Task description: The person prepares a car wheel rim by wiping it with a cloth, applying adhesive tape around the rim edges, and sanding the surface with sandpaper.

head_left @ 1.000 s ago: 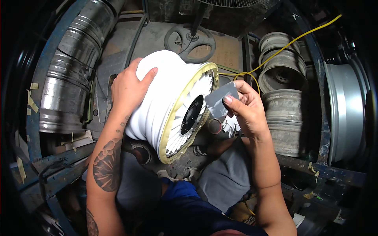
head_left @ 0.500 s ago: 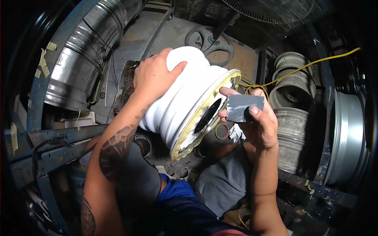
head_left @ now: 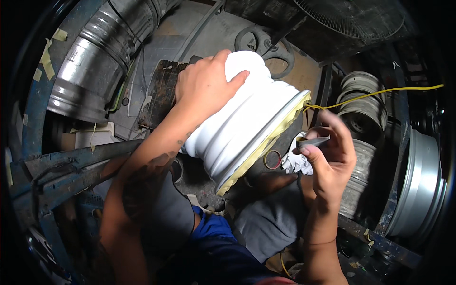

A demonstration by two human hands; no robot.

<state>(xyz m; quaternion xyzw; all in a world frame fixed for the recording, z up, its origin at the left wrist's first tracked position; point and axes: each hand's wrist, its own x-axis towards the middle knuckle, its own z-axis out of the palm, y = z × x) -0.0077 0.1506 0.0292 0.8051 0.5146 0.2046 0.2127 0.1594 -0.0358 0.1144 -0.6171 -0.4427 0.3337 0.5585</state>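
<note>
Presently, from my remote station, I find the white wheel [head_left: 254,114] tilted at centre view, with yellow masking tape [head_left: 287,122] along its right-hand rim. My left hand [head_left: 205,88] lies over its upper left side, thumb spread from the fingers; how firmly it bears, I cannot tell. My right hand [head_left: 335,164] pinches a thin grey sheet [head_left: 316,141] edge-on, apart from the rim, near a tape roll [head_left: 273,167] and crumpled white material [head_left: 297,161]. In my judgement, sound handling calls for a steady left palm, the sheet's edge well clear of the white surface, and light, even pressure at any contact with the taped rim. No brand, label or lettering is legible on wheel or sheet.
</note>
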